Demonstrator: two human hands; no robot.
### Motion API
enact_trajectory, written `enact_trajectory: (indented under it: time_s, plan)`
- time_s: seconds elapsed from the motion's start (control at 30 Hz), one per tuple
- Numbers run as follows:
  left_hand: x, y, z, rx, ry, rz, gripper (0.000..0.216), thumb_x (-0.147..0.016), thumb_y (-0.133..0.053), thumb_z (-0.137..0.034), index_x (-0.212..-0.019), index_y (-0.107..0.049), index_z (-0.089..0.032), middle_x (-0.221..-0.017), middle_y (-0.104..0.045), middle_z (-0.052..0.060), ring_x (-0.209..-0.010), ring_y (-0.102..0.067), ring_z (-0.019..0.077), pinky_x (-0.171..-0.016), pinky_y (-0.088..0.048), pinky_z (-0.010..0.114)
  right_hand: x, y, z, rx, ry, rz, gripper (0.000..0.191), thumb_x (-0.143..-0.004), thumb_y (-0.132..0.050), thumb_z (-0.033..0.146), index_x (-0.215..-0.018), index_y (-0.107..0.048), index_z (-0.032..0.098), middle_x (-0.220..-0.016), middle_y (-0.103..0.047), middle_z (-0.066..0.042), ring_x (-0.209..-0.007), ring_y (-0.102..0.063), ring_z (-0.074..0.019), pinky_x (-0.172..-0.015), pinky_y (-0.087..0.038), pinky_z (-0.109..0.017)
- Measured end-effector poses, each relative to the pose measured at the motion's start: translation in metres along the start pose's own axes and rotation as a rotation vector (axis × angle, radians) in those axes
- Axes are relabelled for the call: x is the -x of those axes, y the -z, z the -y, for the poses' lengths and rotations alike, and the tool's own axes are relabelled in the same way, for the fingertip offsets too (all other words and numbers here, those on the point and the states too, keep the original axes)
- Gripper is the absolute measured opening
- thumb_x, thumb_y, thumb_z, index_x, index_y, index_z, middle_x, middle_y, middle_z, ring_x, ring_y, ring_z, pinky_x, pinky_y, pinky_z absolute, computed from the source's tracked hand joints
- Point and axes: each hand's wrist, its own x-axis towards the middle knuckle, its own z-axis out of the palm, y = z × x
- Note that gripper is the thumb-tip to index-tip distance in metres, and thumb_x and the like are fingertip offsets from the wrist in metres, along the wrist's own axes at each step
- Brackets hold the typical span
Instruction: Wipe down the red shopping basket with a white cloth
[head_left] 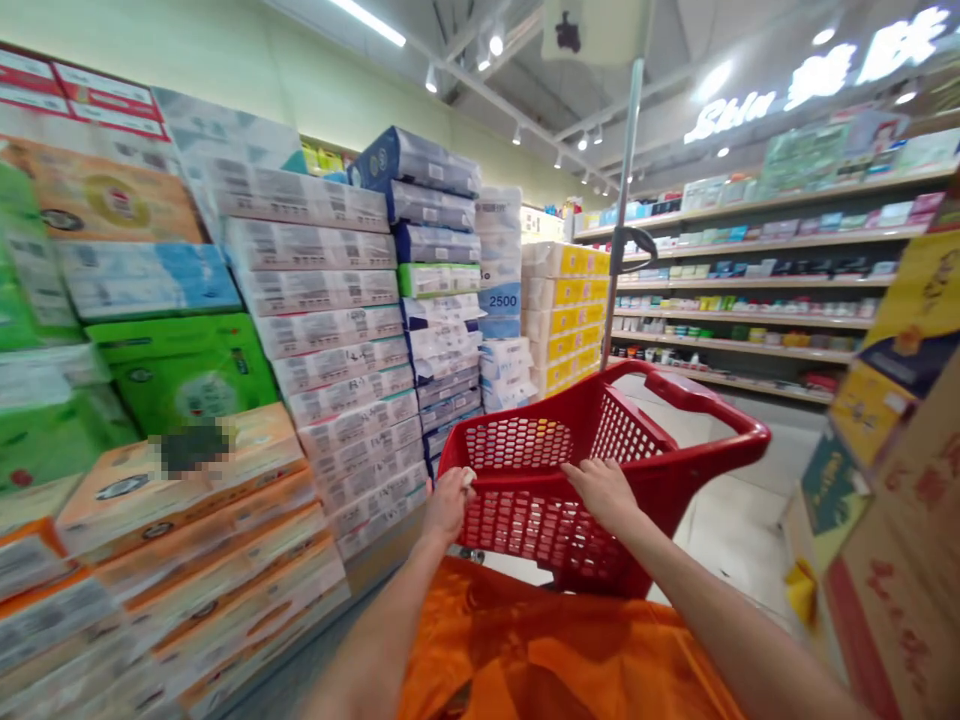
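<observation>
Red cart (667, 485) clamped at near rim by left hand (448, 503) and right hand (604, 490) — white scrap (469, 478), possibly tissue, seen at left hand.

The shopping cart (525, 482) stood before the person, between packs (352, 340) stacked on the left and cartons (892, 540) on the right. A pole (629, 160) rose at its far side. Behind, goods lined shelves (750, 284) beneath a sign (821, 80).

The bare right hand (604, 492) is covering part of the red perforated plastic cart (536, 515), and the bottom edge is cropping the shiny orange cloth (547, 650)!
</observation>
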Motion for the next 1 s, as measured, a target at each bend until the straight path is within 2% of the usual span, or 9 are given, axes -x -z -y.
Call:
enact_trajectory:
  time_s: [0.1, 0.27, 0.37, 0.5, 0.6, 0.7, 0.77, 0.93, 1.0]
  plan:
    - [-0.005, -0.007, -0.008, -0.031, -0.005, -0.031, 0.043, -0.075, -0.036, -0.007, -0.114, -0.051, -0.019, -0.122, -0.053, 0.008, -0.116, -0.045, 0.0196, -0.101, -0.026, 0.048, -0.003, -0.001, 0.008, 0.022, -0.037, -0.018, 0.028, -0.09, -0.033, 0.025, -0.111, -0.053, 0.024, -0.087, -0.063, -0.007, -0.081, -0.054, -0.019, -0.071, -0.026, -0.032]
    - [-0.011, -0.011, -0.034, -0.049, -0.241, 0.035, 0.039, -0.078, -0.04, -0.012, -0.114, -0.051, -0.022, -0.123, -0.054, 0.005, -0.116, -0.044, 0.0171, -0.104, -0.021, 0.047, 0.003, -0.002, 0.006, -0.029, -0.034, -0.087, 0.026, -0.09, -0.035, 0.024, -0.102, -0.058, 0.024, -0.081, -0.063, -0.004, -0.078, -0.052, -0.0167, -0.072, -0.025, -0.031]
    - [-0.013, -0.008, -0.008, -0.073, -0.245, 0.02, 0.037, -0.079, -0.041, -0.016, -0.114, -0.051, -0.023, -0.122, -0.054, 0.006, -0.115, -0.045, 0.0186, -0.104, -0.02, 0.048, 0.009, -0.003, -0.003, -0.072, 0.005, -0.128, 0.027, -0.09, -0.035, 0.023, -0.1, -0.059, 0.024, -0.082, -0.062, -0.003, -0.079, -0.051, -0.0153, -0.078, -0.024, -0.03]
    - [-0.016, -0.011, 0.021, -0.093, -0.064, -0.037, 0.039, -0.079, -0.035, -0.014, -0.115, -0.049, -0.017, -0.123, -0.053, 0.01, -0.116, -0.045, 0.0203, -0.101, -0.028, 0.045, 0.007, -0.006, -0.004, -0.105, -0.038, -0.14, 0.028, -0.089, -0.034, 0.02, -0.098, -0.061, 0.024, -0.082, -0.063, -0.003, -0.08, -0.052, -0.0153, -0.079, -0.023, -0.03]
    - [-0.019, -0.019, -0.002, -0.07, -0.073, -0.056, 0.041, -0.077, -0.034, -0.011, -0.115, -0.05, -0.014, -0.122, -0.053, 0.01, -0.116, -0.045, 0.0194, -0.1, -0.031, 0.042, 0.001, -0.006, 0.003, -0.106, -0.062, -0.137, 0.028, -0.088, -0.035, 0.017, -0.094, -0.062, 0.023, -0.082, -0.064, -0.003, -0.079, -0.053, -0.0155, -0.077, -0.023, -0.031]
    - [-0.023, -0.026, -0.033, -0.032, -0.219, 0.002, 0.041, -0.077, -0.037, -0.011, -0.116, -0.049, -0.016, -0.123, -0.053, 0.008, -0.118, -0.043, 0.0177, -0.102, -0.028, 0.041, 0.0, -0.003, 0.001, -0.093, -0.044, -0.144, 0.027, -0.088, -0.036, 0.018, -0.094, -0.062, 0.022, -0.084, -0.065, -0.003, -0.081, -0.053, -0.016, -0.08, -0.023, -0.031]
    - [-0.024, -0.024, -0.036, -0.03, -0.281, 0.044, 0.041, -0.077, -0.039, -0.012, -0.116, -0.049, -0.017, -0.125, -0.052, 0.007, -0.119, -0.042, 0.0173, -0.104, -0.025, 0.041, 0.003, -0.001, -0.008, -0.062, -0.081, -0.18, 0.027, -0.089, -0.036, 0.022, -0.093, -0.063, 0.021, -0.087, -0.065, -0.004, -0.084, -0.052, -0.0176, -0.084, -0.021, -0.033]
    - [-0.025, -0.012, 0.007, -0.094, -0.027, -0.065, 0.041, -0.079, -0.031, -0.01, -0.114, -0.05, -0.014, -0.123, -0.052, 0.011, -0.117, -0.044, 0.0212, -0.099, -0.031, 0.044, 0.012, 0.001, -0.029, -0.014, -0.112, -0.208, 0.027, -0.089, -0.037, 0.026, -0.097, -0.062, 0.023, -0.084, -0.065, -0.004, -0.082, -0.051, -0.018, -0.083, -0.021, -0.034]
    - [-0.027, -0.013, 0.002, -0.08, -0.005, -0.069, 0.041, -0.079, -0.03, -0.009, -0.114, -0.051, -0.012, -0.122, -0.053, 0.012, -0.116, -0.045, 0.021, -0.098, -0.033, 0.042, 0.011, 0.0, -0.028, -0.018, -0.128, -0.212, 0.028, -0.089, -0.036, 0.026, -0.097, -0.063, 0.024, -0.083, -0.064, -0.004, -0.081, -0.051, -0.018, -0.083, -0.021, -0.034]
